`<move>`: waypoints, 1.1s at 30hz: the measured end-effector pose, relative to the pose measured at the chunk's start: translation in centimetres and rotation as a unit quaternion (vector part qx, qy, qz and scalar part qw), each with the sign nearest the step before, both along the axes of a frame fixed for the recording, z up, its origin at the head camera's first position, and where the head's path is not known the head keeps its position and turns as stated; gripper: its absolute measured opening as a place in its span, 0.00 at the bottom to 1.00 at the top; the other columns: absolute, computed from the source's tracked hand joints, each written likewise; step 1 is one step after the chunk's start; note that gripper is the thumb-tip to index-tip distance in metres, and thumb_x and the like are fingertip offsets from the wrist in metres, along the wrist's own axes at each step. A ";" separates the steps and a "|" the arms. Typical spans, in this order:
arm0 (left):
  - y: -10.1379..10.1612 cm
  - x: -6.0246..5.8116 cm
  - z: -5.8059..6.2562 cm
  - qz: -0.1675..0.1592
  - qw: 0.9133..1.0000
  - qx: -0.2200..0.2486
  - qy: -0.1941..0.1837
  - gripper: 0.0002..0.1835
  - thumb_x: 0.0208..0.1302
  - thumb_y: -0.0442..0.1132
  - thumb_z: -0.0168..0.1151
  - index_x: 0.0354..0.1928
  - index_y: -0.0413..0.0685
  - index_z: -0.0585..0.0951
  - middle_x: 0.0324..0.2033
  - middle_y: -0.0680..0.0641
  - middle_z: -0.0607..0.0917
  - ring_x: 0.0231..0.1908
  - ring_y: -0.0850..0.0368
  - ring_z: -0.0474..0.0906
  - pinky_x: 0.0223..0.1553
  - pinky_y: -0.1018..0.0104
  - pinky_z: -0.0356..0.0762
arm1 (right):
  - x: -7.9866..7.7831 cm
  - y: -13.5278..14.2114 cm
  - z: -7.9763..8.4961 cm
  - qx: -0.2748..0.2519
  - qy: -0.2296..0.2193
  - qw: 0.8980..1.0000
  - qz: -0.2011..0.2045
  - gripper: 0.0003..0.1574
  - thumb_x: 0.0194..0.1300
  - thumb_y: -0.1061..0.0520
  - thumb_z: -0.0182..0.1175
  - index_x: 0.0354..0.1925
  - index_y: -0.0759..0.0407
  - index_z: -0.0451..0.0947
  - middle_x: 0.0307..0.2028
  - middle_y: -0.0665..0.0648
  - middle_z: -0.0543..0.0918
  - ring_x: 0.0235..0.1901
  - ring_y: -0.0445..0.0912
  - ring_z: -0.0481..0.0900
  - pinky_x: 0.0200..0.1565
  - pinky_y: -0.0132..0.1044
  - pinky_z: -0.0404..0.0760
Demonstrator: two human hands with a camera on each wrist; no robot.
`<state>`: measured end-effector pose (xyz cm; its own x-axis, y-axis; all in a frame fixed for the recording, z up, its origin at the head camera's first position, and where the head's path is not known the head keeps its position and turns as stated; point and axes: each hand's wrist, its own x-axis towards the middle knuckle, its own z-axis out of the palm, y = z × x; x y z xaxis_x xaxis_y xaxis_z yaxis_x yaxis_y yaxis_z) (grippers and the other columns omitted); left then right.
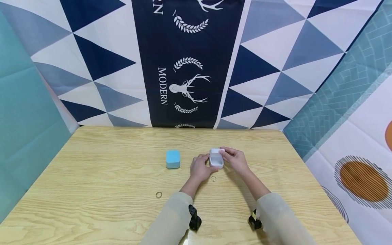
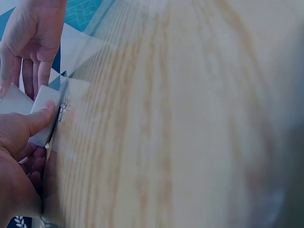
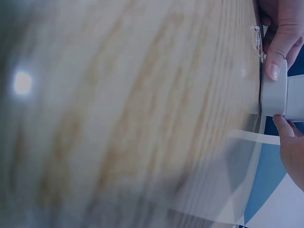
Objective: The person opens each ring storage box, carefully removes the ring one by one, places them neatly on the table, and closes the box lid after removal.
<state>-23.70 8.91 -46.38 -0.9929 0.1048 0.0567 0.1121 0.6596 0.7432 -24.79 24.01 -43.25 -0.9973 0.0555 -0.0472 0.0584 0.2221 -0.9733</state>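
Note:
A small white ring box point(image 1: 216, 160) stands on the table with its hinged lid raised, its hollow facing up. My left hand point(image 1: 200, 168) grips the box's base from the left, thumb across the front wall, as the left wrist view also shows. At the lid point(image 1: 215, 150), my right hand point(image 1: 236, 160) pinches the right edge between thumb and fingers. Just in front of the box lies a silvery ring point(image 1: 213, 178), close to the left thumb. The right wrist view shows the white box point(image 3: 274, 95) between both hands.
A light blue box point(image 1: 173, 159) sits left of the hands, lid down. Nearer the front left lies a second ring point(image 1: 158, 194). The wooden table point(image 1: 101, 177) reaches back to a patterned cloth wall point(image 1: 183, 68), with more cloth at both sides.

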 end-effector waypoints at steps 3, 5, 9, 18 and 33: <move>0.1 0.0 0.1 0.001 1.000 0.001 0.000 0.37 0.49 0.52 0.71 0.62 0.47 0.73 0.57 0.47 0.77 0.50 0.51 0.69 0.52 0.58 0.67 | 0.0 0.1 -0.1 0.000 0.004 1.000 0.003 0.26 0.64 0.56 0.59 0.56 0.71 0.72 0.56 0.69 0.76 0.39 0.30 0.79 0.46 0.28 0.78; 0.1 0.0 0.1 0.002 1.000 0.001 -0.003 0.37 0.49 0.53 0.71 0.62 0.48 0.73 0.58 0.47 0.77 0.49 0.52 0.69 0.52 0.58 0.67 | 0.0 0.1 -0.2 0.000 0.005 1.000 0.003 0.26 0.64 0.56 0.60 0.56 0.70 0.73 0.56 0.69 0.76 0.39 0.30 0.79 0.46 0.28 0.78; 0.0 -0.1 0.0 0.000 1.000 -0.001 0.003 0.37 0.49 0.53 0.71 0.61 0.47 0.73 0.57 0.47 0.77 0.49 0.52 0.69 0.51 0.58 0.67 | 0.1 0.2 -0.3 0.016 0.005 1.000 0.002 0.27 0.63 0.53 0.60 0.56 0.68 0.74 0.56 0.67 0.76 0.39 0.31 0.79 0.47 0.30 0.79; 0.0 -0.2 -0.2 -0.001 1.000 -0.002 0.003 0.37 0.50 0.53 0.70 0.62 0.47 0.73 0.57 0.48 0.77 0.49 0.52 0.69 0.50 0.58 0.68 | 0.5 0.2 -0.4 0.030 0.010 0.999 0.000 0.27 0.62 0.51 0.61 0.56 0.66 0.75 0.54 0.65 0.79 0.37 0.29 0.78 0.47 0.30 0.79; 0.0 0.0 0.1 0.001 1.000 -0.001 0.005 0.37 0.48 0.52 0.71 0.61 0.46 0.73 0.57 0.48 0.77 0.50 0.51 0.70 0.51 0.57 0.68 | 0.4 0.6 -0.9 0.025 0.021 0.999 0.003 0.27 0.61 0.54 0.63 0.55 0.66 0.76 0.54 0.66 0.78 0.39 0.28 0.78 0.42 0.22 0.77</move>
<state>-23.71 8.86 -46.31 -0.9923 0.1037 0.0673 0.1193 0.6614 0.7405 -24.35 24.60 -44.17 -0.9987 0.0501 -0.0021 0.0156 0.2701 -0.9627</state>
